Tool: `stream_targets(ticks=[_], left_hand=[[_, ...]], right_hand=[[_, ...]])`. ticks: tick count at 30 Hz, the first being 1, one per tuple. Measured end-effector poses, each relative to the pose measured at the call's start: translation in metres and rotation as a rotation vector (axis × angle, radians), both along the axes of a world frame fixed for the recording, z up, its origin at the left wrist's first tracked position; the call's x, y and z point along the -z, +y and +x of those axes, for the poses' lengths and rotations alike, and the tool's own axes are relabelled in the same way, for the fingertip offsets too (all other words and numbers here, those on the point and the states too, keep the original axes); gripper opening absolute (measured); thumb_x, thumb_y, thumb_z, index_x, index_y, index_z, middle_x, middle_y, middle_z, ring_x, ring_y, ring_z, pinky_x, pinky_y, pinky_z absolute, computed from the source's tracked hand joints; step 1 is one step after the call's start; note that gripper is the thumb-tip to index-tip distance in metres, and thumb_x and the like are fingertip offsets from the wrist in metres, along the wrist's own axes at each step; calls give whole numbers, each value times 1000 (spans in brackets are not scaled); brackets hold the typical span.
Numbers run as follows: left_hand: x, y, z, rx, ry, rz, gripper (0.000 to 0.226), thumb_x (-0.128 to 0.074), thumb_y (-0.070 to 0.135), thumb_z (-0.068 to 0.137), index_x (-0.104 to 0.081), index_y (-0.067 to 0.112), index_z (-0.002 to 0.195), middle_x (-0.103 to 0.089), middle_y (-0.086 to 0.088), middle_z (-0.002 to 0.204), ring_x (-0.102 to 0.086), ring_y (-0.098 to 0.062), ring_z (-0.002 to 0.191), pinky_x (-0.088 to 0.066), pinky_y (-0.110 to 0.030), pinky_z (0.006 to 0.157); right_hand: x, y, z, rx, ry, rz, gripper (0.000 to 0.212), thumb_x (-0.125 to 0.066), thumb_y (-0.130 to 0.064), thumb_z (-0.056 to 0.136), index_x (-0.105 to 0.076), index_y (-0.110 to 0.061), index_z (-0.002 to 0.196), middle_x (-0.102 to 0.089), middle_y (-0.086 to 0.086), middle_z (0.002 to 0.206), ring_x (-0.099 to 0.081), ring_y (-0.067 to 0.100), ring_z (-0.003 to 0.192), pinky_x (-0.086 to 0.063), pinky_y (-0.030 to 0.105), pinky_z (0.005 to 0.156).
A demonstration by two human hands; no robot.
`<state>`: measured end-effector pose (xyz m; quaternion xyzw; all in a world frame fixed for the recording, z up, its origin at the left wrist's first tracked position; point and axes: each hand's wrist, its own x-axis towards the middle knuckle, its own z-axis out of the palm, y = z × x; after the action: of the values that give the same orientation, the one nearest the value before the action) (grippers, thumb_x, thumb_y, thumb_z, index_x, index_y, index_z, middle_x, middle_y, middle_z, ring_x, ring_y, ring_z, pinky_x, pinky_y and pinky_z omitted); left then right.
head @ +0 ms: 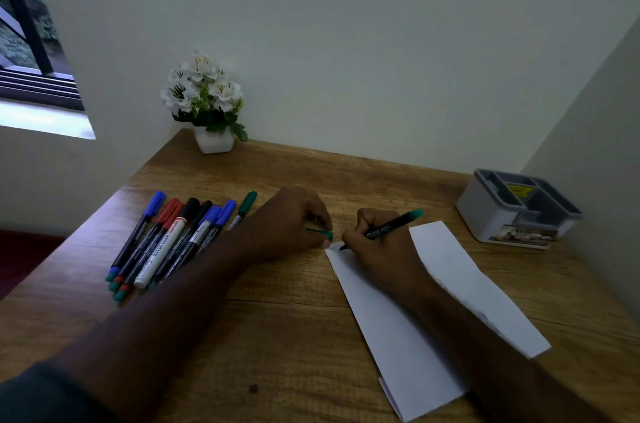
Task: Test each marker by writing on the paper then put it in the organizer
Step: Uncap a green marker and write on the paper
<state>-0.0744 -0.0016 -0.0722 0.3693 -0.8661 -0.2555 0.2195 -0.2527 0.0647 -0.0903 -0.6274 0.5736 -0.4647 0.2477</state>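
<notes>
Head camera looks down on a wooden desk (284, 336) where the right hand (377, 242) is curled around a green Faber-Castell marker (384, 227), the tip pressed at the far-left corner of the folded white paper (460, 284). The marker's long axis slants up and to the right, from the tip on the sheet to its green tail end, which already points roughly toward the grey organizer (519, 211). That organizer sits at the far right of the desk against the wall, well apart from the paper's near end but near its far corner, and the right hand is plainly the closer one to it.

Just beside the writing tip, the left hand (294, 221) pinches the green cap (323, 233) between thumb and fingers, its knuckles resting near the paper's corner. Cap and tip lie close together, almost in line, so recapping would need only a short meeting of the two hands before the carry to the right.

A faint mark may be there under the tip, though the dim light makes it hard to be sure.

To the left lies a fanned row of capped markers (166, 242), blue, red, black and green, with one green marker (244, 209) slightly apart at the right of the row. A white flower pot (213, 142) stands in the far corner.
</notes>
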Motion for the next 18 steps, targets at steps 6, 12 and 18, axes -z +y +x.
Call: stream_targets(ticks=[6, 12, 18], left_hand=[[3, -4, 0, 11, -17, 14, 21, -79, 23, 76, -75, 20, 97, -67, 9, 120, -57, -1, 109, -32, -1, 84], [5, -5, 0, 7, -34, 22, 22, -78, 25, 77, -75, 21, 99, -65, 11, 122, -53, 4, 108, -30, 3, 78], [5, -6, 0, 3, -35, 24, 24, -79, 25, 76, -75, 23, 99, -65, 11, 124, -51, 6, 106, -28, 5, 77]], right_hand=[[1, -1, 0, -7, -4, -11, 35, -68, -3, 80, -49, -18, 55, -51, -12, 51, -48, 1, 52, -39, 15, 50], [2, -3, -1, -1, -12, -13, 32, -68, -2, 79, -48, -14, 56, -49, -10, 51, -46, 2, 52, -38, 16, 49], [-6, -2, -4, 36, -64, -31, 25, -64, 2, 81, -50, -4, 61, -52, -8, 55, -55, -2, 55, -45, 17, 55]])
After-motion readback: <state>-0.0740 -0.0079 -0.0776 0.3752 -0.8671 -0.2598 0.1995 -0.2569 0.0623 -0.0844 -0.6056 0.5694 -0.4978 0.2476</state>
